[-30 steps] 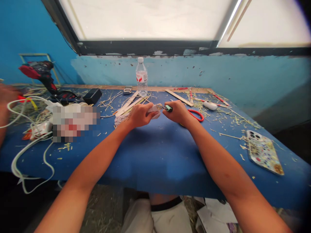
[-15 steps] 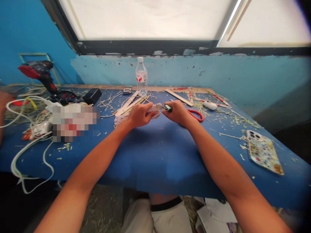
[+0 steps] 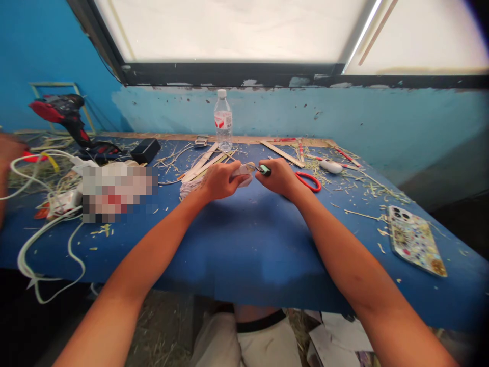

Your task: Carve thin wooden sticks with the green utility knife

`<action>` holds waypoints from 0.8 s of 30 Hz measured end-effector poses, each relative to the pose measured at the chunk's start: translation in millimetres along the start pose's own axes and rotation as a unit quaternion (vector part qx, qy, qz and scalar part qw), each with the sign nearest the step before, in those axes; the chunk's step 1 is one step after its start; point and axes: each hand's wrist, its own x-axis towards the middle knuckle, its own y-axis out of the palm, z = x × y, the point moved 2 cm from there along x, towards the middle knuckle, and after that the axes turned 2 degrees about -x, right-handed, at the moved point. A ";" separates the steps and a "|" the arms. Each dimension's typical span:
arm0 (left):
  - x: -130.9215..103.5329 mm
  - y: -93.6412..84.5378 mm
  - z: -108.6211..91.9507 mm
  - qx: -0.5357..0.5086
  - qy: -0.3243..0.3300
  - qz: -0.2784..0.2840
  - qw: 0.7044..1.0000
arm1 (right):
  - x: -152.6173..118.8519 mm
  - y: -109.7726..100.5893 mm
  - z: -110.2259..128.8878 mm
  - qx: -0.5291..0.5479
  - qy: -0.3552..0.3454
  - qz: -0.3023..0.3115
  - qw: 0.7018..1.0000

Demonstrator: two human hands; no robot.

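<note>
In the head view my left hand (image 3: 223,181) is closed on a small whitish piece (image 3: 244,176), thumb along its near side. My right hand (image 3: 278,176) is wrapped round a green-and-black-handled tool (image 3: 264,170), whose thin metal tip points left at the piece. Both hands are close together above the blue table (image 3: 252,234). A stack of whitish strips (image 3: 187,187) lies beside my left wrist, and flat wooden strips (image 3: 200,165) lie behind it. Red handle loops (image 3: 311,182) show beside my right wrist; the rest of that tool is hidden.
A clear bottle (image 3: 223,122) stands at the back. A cordless drill (image 3: 72,122), a black box (image 3: 145,150) and white cables (image 3: 26,255) are at left, near another person's blurred hand (image 3: 9,150). At right are a white mouse-shaped object (image 3: 330,165), plant shavings and a phone (image 3: 416,239).
My two hands and what they hold have hardly moved. At the left edge, the other person's hand has shifted slightly.
</note>
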 end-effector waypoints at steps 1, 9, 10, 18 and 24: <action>-0.1 -0.2 -0.1 0.000 0.000 -0.001 1.000 | 0.0 0.0 0.2 -0.002 0.002 0.001 1.000; 0.1 0.3 1.2 0.000 0.000 0.001 1.000 | 0.0 0.9 1.1 -0.007 0.007 0.001 1.000; 0.1 0.4 1.3 0.000 -0.001 0.002 1.000 | 0.1 1.1 1.0 -0.007 0.007 0.001 1.000; 0.4 0.7 1.1 0.000 -0.001 -0.001 1.000 | 0.3 1.3 2.0 -0.007 0.010 0.001 1.000; 0.3 0.6 1.3 -0.004 0.003 -0.002 1.000 | -0.3 -0.5 4.3 -0.001 0.006 -0.002 1.000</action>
